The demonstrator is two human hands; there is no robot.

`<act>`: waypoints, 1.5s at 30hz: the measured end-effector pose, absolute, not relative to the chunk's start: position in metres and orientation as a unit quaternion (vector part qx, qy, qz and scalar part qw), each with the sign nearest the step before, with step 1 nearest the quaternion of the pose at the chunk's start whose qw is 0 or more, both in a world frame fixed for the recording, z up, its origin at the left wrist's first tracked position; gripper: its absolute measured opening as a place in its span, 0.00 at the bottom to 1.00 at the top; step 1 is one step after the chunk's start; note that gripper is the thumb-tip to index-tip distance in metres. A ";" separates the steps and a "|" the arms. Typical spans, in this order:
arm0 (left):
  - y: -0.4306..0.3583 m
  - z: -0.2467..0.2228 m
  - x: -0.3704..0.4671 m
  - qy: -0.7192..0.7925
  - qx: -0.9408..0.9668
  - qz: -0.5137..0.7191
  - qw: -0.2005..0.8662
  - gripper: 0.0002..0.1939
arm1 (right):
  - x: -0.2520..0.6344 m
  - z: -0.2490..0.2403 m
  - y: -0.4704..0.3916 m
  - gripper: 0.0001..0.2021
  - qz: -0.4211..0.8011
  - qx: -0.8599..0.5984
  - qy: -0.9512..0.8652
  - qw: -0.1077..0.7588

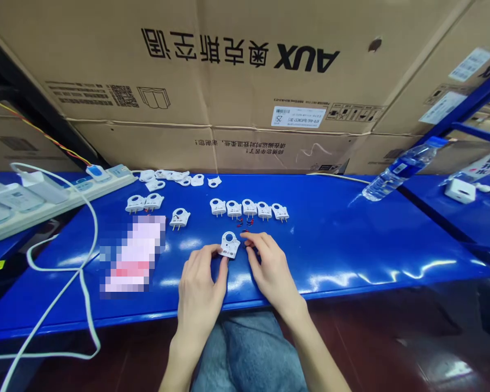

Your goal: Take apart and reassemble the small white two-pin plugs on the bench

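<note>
My left hand (202, 277) pinches a white plastic housing (230, 246) with a round hole, held just above the blue table (335, 234). Right of it, my right hand (267, 264) has its thumb and forefinger close together on a small red and black wired part (245, 233), mostly hidden by the fingers. Beyond the hands stands a row of several white plug housings (249, 208) with metal pins. Small red and black wired parts (250, 222) lie just in front of that row.
Three more plug housings (180, 218) and several loose white covers (197, 180) lie at the back left. A power strip (65, 201) with a white cable (85, 294) is on the left. A water bottle (404, 169) leans at the right, before large cardboard boxes (212, 98).
</note>
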State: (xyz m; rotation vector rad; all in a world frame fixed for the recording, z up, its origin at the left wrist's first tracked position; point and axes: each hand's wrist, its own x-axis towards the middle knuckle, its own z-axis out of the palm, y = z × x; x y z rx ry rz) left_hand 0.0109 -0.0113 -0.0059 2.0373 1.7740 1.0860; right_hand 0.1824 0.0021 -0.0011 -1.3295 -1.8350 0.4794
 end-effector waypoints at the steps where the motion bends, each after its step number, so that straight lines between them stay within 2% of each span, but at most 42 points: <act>1: -0.011 -0.006 0.011 0.605 0.696 0.370 0.115 0.07 | 0.182 -0.001 0.002 0.17 0.188 -0.529 -0.723 0.402; 9: -0.011 -0.008 0.010 0.605 0.703 0.359 0.106 0.10 | 0.181 -0.001 0.002 0.18 0.162 -0.565 -0.696 0.414; 16: -0.011 -0.009 0.010 0.598 0.713 0.354 0.093 0.11 | 0.182 0.002 0.001 0.18 0.217 -0.549 -0.697 0.406; 23: -0.012 -0.008 0.010 0.588 0.723 0.352 0.088 0.11 | 0.181 0.002 0.001 0.12 0.218 -0.550 -0.692 0.414; 32: -0.012 -0.011 0.010 0.573 0.734 0.355 0.085 0.11 | 0.182 0.004 -0.001 0.17 0.216 -0.543 -0.703 0.406; 40: -0.012 -0.010 0.009 0.563 0.743 0.354 0.080 0.11 | 0.182 0.004 0.000 0.13 0.225 -0.532 -0.695 0.428; 45: -0.012 -0.011 0.009 0.553 0.748 0.359 0.080 0.11 | 0.183 0.001 0.000 0.14 0.224 -0.531 -0.689 0.440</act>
